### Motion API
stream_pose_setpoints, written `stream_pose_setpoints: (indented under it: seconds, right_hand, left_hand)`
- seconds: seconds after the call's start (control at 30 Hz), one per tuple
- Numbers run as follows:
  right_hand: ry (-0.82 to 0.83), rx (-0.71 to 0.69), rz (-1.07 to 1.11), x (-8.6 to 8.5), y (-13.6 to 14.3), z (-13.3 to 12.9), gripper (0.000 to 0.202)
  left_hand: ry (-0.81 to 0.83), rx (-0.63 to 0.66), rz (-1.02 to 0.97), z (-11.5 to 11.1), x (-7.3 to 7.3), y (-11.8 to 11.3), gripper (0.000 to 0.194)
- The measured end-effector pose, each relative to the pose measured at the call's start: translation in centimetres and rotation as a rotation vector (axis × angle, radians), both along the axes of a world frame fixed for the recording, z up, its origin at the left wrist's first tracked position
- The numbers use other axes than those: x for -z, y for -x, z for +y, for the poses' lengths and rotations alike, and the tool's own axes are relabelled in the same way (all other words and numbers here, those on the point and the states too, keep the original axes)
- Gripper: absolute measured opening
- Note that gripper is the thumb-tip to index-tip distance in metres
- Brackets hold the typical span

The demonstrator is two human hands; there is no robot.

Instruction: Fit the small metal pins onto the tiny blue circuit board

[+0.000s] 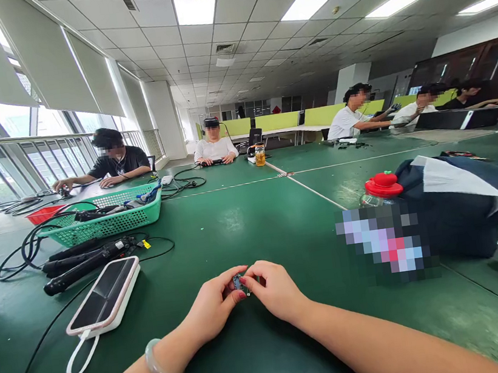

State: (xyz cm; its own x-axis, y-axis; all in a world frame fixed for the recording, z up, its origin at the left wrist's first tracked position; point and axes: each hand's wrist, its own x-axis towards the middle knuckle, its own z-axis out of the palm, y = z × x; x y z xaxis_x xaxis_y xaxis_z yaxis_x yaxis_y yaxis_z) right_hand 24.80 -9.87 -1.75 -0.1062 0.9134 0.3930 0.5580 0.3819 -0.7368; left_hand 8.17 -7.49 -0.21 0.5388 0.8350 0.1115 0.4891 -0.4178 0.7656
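Observation:
Close together over the green table [218, 227], my two hands meet around a small bluish-grey part [237, 281]. My left hand [216, 304] pinches it between thumb and fingertips. From the other side my right hand [274, 287] has its thumb and forefinger closed at the part's right edge. The fingers cover much of the part, so its full shape is hidden. A pale bangle [161, 366] sits on my left wrist.
At the left lie a phone on a white block [104, 296], black handles [87, 263], cables and a green basket [106, 220]. A red-lidded jar [383, 186] and a dark bag [454, 208] stand at the right. Several people sit across the tables.

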Motion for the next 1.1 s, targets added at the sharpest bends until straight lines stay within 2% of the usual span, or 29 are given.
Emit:
stream_pose_setpoints:
  seconds: [0.83,1.1]
  right_hand:
    - [0.017,-0.018,-0.046,-0.2,-0.1,0.05,0.015]
    - [0.025,-0.027,-0.047,-0.45,-0.05,-0.02,0.015]
  left_hand:
    - [-0.055,0.021,0.015,-0.26,-0.4,-0.1,0.04]
    - [-0.062,-0.007,0.013,-0.1,-0.05,0.04,0.04]
